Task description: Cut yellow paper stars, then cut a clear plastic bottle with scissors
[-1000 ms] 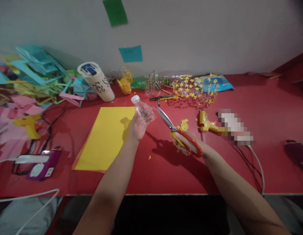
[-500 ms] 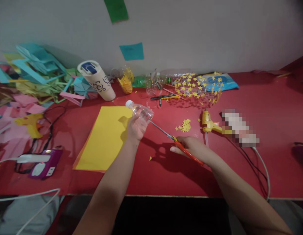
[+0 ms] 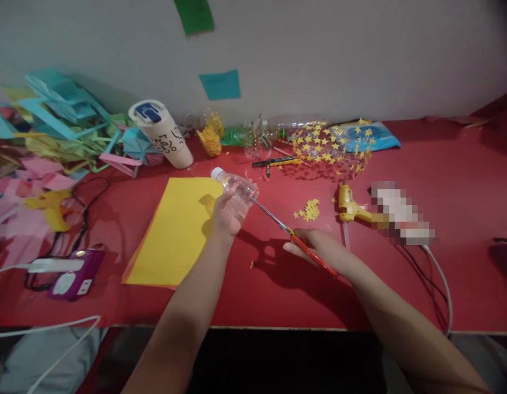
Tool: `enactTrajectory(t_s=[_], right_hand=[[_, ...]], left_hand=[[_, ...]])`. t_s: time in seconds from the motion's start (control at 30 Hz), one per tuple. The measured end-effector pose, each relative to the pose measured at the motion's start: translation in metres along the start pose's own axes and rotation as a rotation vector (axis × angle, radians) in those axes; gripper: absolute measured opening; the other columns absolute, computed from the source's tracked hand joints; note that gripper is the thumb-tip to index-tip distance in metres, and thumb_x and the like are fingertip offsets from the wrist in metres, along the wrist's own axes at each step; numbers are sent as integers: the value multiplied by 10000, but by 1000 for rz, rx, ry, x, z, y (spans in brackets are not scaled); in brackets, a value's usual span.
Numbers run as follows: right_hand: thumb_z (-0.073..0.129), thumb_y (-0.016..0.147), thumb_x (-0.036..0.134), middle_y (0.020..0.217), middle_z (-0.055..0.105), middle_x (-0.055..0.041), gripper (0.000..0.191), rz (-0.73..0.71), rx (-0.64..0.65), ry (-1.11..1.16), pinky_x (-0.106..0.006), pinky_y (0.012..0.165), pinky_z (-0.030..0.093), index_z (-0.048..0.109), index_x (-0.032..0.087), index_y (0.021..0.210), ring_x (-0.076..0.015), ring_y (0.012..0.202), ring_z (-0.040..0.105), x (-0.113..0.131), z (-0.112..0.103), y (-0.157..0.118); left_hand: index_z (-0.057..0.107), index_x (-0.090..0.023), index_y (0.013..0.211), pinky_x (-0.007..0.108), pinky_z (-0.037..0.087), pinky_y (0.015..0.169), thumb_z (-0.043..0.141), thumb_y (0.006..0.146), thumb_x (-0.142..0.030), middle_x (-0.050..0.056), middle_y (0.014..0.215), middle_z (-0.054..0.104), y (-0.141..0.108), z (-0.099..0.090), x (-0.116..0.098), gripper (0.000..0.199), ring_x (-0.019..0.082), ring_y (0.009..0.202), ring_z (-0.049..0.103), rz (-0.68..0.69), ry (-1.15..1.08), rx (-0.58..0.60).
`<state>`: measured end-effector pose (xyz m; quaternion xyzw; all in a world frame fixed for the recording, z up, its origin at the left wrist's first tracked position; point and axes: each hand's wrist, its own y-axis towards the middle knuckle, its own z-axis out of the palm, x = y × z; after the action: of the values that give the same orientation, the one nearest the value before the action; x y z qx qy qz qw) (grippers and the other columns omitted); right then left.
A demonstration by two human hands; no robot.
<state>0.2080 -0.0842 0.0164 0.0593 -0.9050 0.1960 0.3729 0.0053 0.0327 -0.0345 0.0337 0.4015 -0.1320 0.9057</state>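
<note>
My left hand (image 3: 232,210) holds a clear plastic bottle piece (image 3: 239,186) with a white cap, tilted with the cap toward the upper left. In my right hand (image 3: 319,246) is a pair of scissors (image 3: 296,238) with red handles, its blades reaching to the cut lower rim of the bottle. The blades look nearly closed, and their tips touch or sit just at the rim. Below my left hand and to its left lies a stack of yellow paper sheets (image 3: 171,235). A small heap of yellow paper stars (image 3: 310,210) rests beyond the scissors.
A yellow glue gun (image 3: 351,205) lies on the red table (image 3: 278,301) at right, another glue gun (image 3: 52,208) at left near a purple power strip (image 3: 75,276). Along the wall stand a white tumbler (image 3: 165,137), folded coloured paper (image 3: 68,115) and a star-covered clear piece (image 3: 331,145).
The scissors and my right hand have shifted very slightly left. The bottle piece stays in my left hand, turned a little at most.
</note>
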Motion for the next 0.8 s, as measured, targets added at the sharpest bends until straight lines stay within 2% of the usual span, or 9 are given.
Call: enactTrajectory(t_s=[0.17,0.27,0.4,0.53,0.8], right_hand=[[388,771,868,539,426,23,642,19,9,-56,-273,512,303,352,247,615,-138,504,384,3,0,1],[351,783,867,552,443,14,639,35,17,-111,-275,524,310,343,248,624,-145,515,400,6,-1,1],[308,786,871,575,452,6,641,40,30,-128,-277,538,317,346,247,643,-153,542,405,6,0,1],[300,780,875,574,443,7,642,44,15,-137,-280,538,308,331,247,646,-149,539,390,5,1,2],[355,800,841,554,391,33,616,8,10,-73,-270,515,303,330,248,638,-131,512,357,0,6,4]], left_hand=[[639,-229,959,403,481,1055,649,713,-355,40,1002,748,-2,5,-1,277,215,1054,681,1,-71,-34],[645,-223,937,398,466,1078,648,715,-329,30,991,753,-3,7,-2,246,202,1027,692,-2,-121,-50],[645,-214,1016,448,439,1114,637,708,-324,60,1009,759,-3,8,-1,327,252,1174,647,-20,-119,-42],[625,-197,1133,486,420,1131,646,696,-352,102,1128,740,-4,8,1,464,296,1316,553,-51,-89,-26],[587,-227,1241,496,417,1124,654,690,-357,81,1154,734,-5,10,1,570,303,1309,558,-47,-71,-9]])
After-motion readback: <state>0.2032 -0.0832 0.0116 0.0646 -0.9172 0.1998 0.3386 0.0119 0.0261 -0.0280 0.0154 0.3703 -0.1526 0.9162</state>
